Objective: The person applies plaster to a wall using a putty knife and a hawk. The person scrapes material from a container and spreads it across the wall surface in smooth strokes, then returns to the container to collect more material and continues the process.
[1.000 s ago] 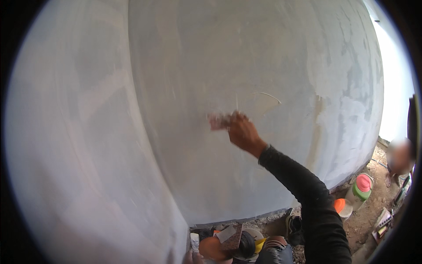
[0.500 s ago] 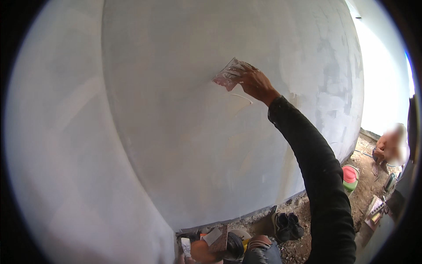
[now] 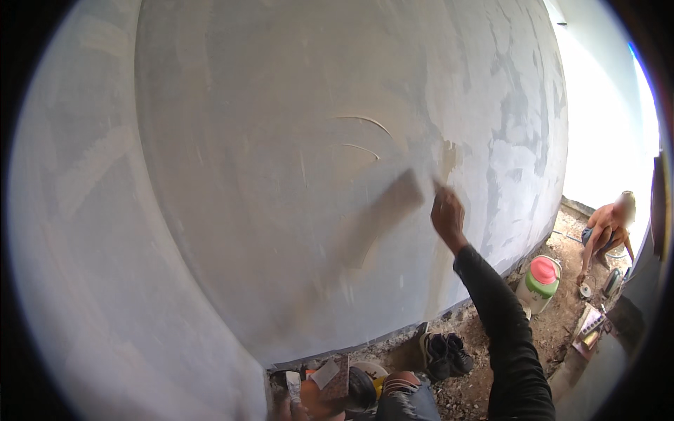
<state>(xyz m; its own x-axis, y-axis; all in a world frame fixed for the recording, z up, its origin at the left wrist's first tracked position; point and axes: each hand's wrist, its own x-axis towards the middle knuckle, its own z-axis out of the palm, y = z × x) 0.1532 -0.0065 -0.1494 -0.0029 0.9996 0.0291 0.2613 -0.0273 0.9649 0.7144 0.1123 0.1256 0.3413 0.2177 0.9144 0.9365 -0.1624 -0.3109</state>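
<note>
My right hand (image 3: 448, 212) is lifted off the grey plastered wall (image 3: 281, 210), near its middle right. Its fingers are closed on a putty spreader (image 3: 437, 182), seen nearly edge-on and blurred. The hand and tool cast a long shadow on the wall. Two thin curved ridges of putty (image 3: 365, 123) stand out on the wall, up and left of the hand. Low at the lower edge, my left hand (image 3: 299, 410) is partly cut off, closed on a putty knife (image 3: 293, 384) with a whitish blade. A reddish-brown flat plate (image 3: 340, 384) with a pale patch lies beside it.
Dark shoes (image 3: 446, 354) stand on rubble at the wall's foot. Further right is a green-and-white jug (image 3: 539, 284) with a red lid. Another person (image 3: 609, 228) squats beyond, near tools (image 3: 591, 330) on the ground. A second wall (image 3: 84, 231) meets this one at left.
My right hand has come off the wall and moved right and down, turning the spreader edge-on. A second putty ridge now shows. The view has shifted slightly, and the squatting person reaches toward the ground.
</note>
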